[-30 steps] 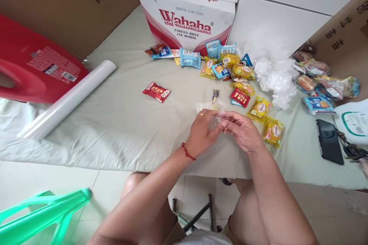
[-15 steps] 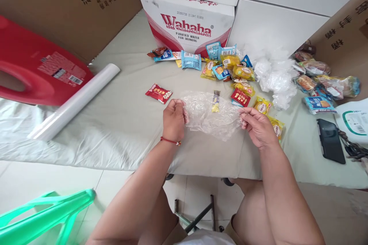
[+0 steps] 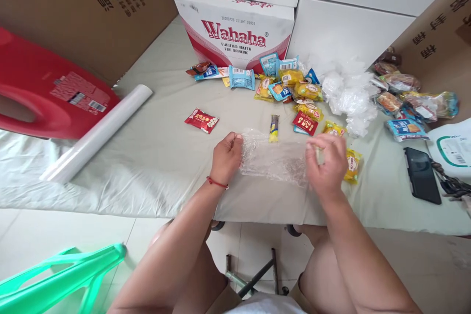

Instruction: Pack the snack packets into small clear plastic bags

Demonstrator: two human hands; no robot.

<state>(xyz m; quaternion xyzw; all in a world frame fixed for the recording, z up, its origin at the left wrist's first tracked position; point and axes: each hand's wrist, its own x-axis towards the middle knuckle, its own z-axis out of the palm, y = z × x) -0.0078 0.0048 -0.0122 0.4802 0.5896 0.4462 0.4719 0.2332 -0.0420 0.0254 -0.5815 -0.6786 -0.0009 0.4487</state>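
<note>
A crinkled sheet of clear plastic wrap (image 3: 272, 159) stretches between my two hands, just above the cloth-covered table. My left hand (image 3: 227, 157), with a red cord bracelet at its wrist, pinches the left end. The right end is gripped by my right hand (image 3: 327, 163), whose fingers are curled and a little blurred. Just beyond the film lies a small purple-and-yellow packet (image 3: 274, 128). A red snack packet (image 3: 201, 120) rests past my left hand. Behind my right hand are another red packet (image 3: 305, 123) and a yellow-wrapped snack (image 3: 353, 166).
A white plastic roll (image 3: 99, 132) lies beside a red jug (image 3: 55, 83) on the left. Along the back stand a Wahaba-style printed water carton (image 3: 235, 34), several wrapped snacks (image 3: 290, 77) and crumpled clear plastic (image 3: 348, 93). A black phone (image 3: 422, 175) sits at right; a green stool (image 3: 69, 274) stands below.
The plastic film is drawn lower and no longer covers the small purple-and-yellow packet. My right hand has turned, its fingers curling more over the film's end.
</note>
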